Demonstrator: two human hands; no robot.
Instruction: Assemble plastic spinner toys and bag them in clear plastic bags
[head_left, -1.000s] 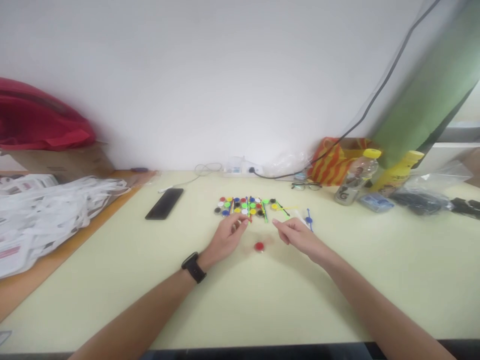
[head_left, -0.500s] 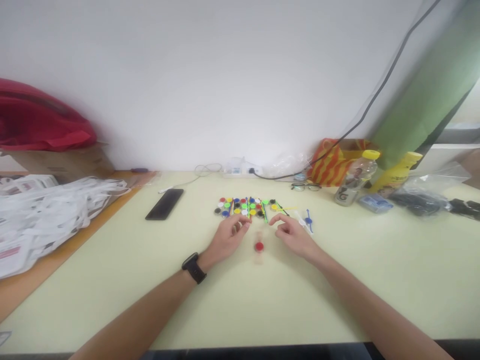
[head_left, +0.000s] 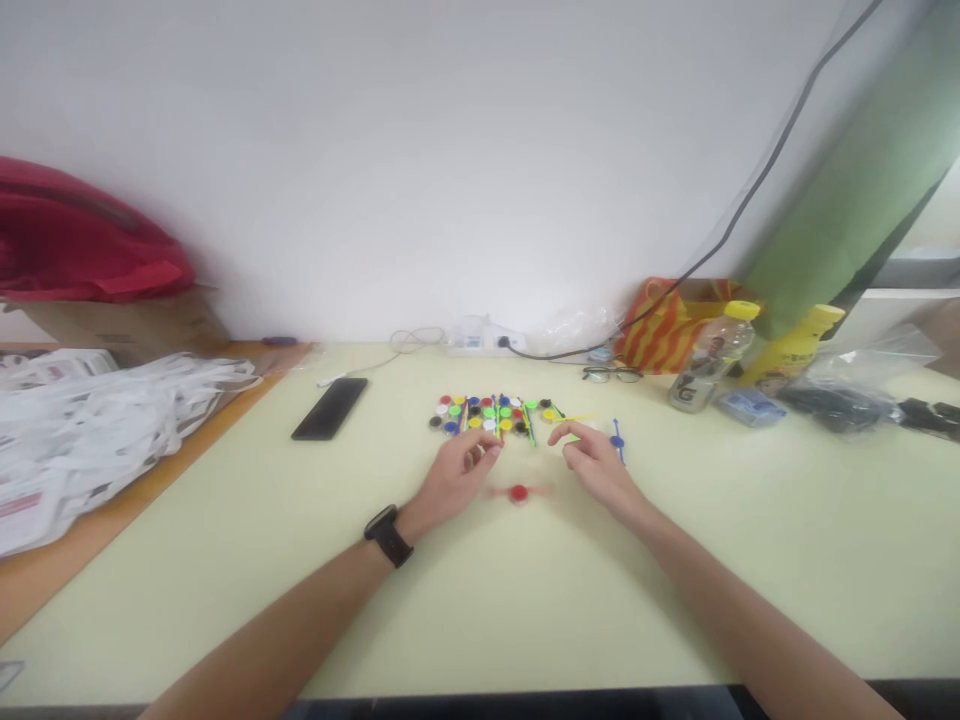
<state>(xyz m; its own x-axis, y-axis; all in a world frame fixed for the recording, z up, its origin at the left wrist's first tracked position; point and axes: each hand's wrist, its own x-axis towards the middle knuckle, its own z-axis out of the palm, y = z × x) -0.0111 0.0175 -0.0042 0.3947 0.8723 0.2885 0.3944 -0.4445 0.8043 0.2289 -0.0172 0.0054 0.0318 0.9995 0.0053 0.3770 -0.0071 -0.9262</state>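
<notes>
Near frame centre, left hand (head_left: 455, 475) and right hand (head_left: 594, 465) rest half-curled, empty (palms down), flanking a red disc (head_left: 518, 493).

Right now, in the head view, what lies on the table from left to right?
White bags, black phone, left hand, red disc, right hand, clear bottle, yellow bottle.

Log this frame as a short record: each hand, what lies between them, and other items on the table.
left hand: curled, on the table, left of the red disc
right hand: loosely open, empty, right of the red disc
red disc: between hands, touching neither, blurred
beyond hands: rows of coloured discs and sticks
elsewhere: phone, glasses
</notes>
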